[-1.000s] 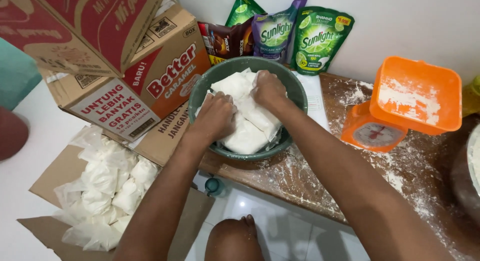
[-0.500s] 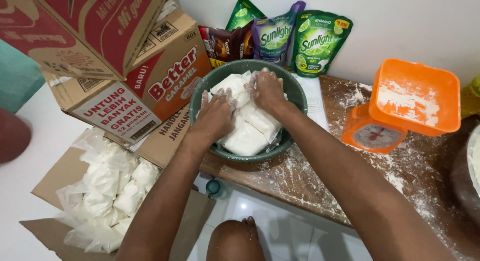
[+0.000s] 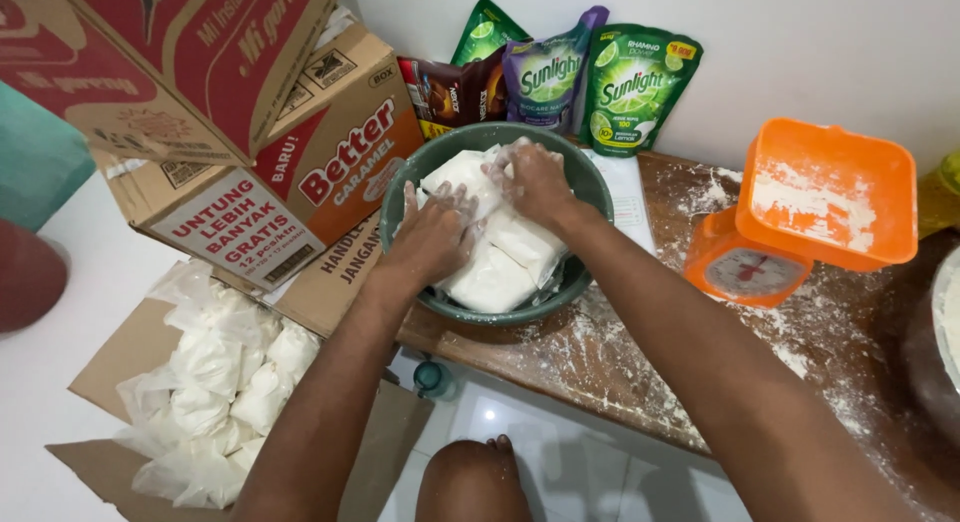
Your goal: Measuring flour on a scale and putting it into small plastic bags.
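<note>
A dark green round basin [image 3: 590, 182] sits on a floured wooden board and holds several clear plastic bags of white flour [image 3: 495, 277]. Both of my hands are inside it. My left hand [image 3: 432, 232] lies with fingers spread on a flour bag at the basin's left side. My right hand [image 3: 535, 182] curls its fingers around the top of a bag at the basin's far middle. Flour dusts both hands.
An orange kitchen scale [image 3: 800, 217] stands to the right. Green and purple refill pouches [image 3: 600, 77] lean on the wall behind. Stacked red cardboard boxes [image 3: 260, 132] fill the left. An open carton of tied flour bags [image 3: 215, 372] lies on the floor. My knee [image 3: 470, 482] shows below.
My left hand's fingers have spread out and shifted slightly up on the bag. My right hand has moved a little toward the basin's far rim, gripping the bag top.
</note>
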